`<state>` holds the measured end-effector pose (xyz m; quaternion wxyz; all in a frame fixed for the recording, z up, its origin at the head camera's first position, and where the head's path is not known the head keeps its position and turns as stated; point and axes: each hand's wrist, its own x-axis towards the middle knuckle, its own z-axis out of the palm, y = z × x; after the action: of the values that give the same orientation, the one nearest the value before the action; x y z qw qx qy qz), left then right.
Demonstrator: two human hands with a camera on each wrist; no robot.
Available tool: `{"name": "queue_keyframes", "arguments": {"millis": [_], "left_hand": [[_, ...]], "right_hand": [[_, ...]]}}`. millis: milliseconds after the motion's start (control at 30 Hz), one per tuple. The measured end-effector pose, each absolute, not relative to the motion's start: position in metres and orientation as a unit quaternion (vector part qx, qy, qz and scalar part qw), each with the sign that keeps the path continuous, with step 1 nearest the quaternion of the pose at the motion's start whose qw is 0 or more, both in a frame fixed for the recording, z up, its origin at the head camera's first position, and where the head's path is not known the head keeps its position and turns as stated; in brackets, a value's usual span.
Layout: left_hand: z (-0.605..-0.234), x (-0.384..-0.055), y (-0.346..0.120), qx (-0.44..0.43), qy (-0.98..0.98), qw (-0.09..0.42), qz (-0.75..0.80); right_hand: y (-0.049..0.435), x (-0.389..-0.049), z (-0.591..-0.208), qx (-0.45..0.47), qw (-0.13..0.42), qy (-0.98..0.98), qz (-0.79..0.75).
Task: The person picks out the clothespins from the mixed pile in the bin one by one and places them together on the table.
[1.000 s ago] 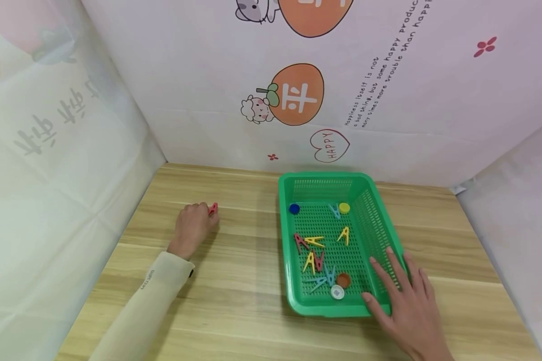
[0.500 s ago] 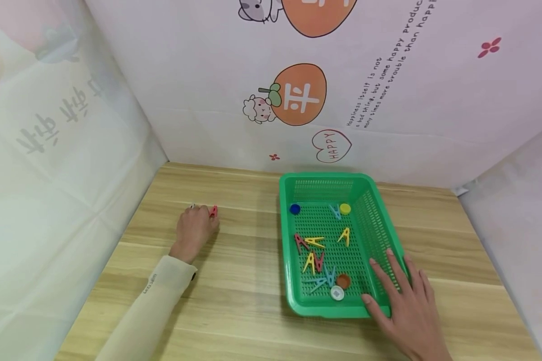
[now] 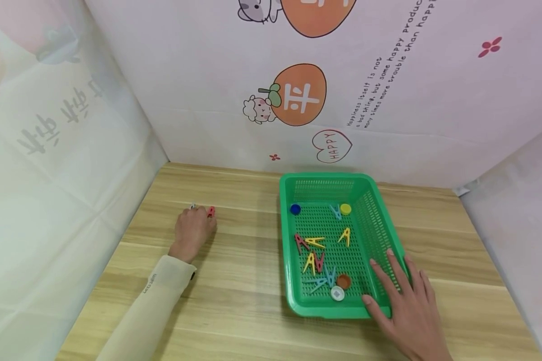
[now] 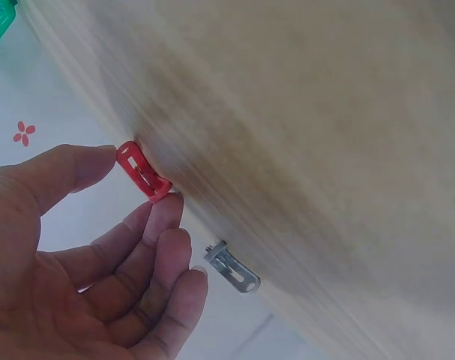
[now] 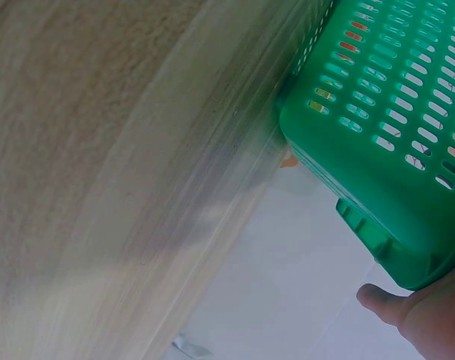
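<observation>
At the left of the table, my left hand (image 3: pixel 193 230) has thumb and fingertips at opposite ends of a small red clothespin (image 4: pixel 143 172), pinching it close over the wood. Beyond the fingertips lies a grey clothespin (image 4: pixel 232 268), mostly hidden by the hand in the head view. My right hand (image 3: pixel 408 311) rests with spread, fairly straight fingers over the right rim of a green basket (image 3: pixel 287 281). Inside the basket are yellow clothespins (image 3: pixel 310 262), red clothespins (image 3: pixel 300 242), blue clothespins (image 3: pixel 330 276) and several bottle caps (image 3: pixel 343 281).
The wooden table (image 3: pixel 239 281) meets a printed white backdrop (image 3: pixel 198 90) behind, with white sheets at both sides. Blue cap (image 3: pixel 295 209) and yellow cap (image 3: pixel 345 209) lie near the basket's far end; a white cap (image 3: pixel 337 293) is near its front.
The red clothespin and left hand have shifted slightly toward me; the grey clothespin has come into sight beyond the knuckles. My right hand stays on the basket.
</observation>
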<state>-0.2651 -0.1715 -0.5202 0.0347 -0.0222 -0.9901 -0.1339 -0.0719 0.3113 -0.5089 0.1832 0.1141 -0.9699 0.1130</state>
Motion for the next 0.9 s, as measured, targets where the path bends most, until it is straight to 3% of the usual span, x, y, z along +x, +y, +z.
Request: {"name": "queue_keyframes", "arguments": {"millis": [567, 900], "left_hand": [[-0.523, -0.262, -0.174, -0.025, -0.988, 0.046, -0.146], [-0.524, -0.260, -0.177, -0.028, -0.982, 0.066, -0.172]], "right_hand": [[0.310, -0.070, -0.510, 0.119, 0.175, -0.971, 0.112], [0.325, -0.078, -0.499, 0.174, 0.159, -0.965, 0.111]]}}
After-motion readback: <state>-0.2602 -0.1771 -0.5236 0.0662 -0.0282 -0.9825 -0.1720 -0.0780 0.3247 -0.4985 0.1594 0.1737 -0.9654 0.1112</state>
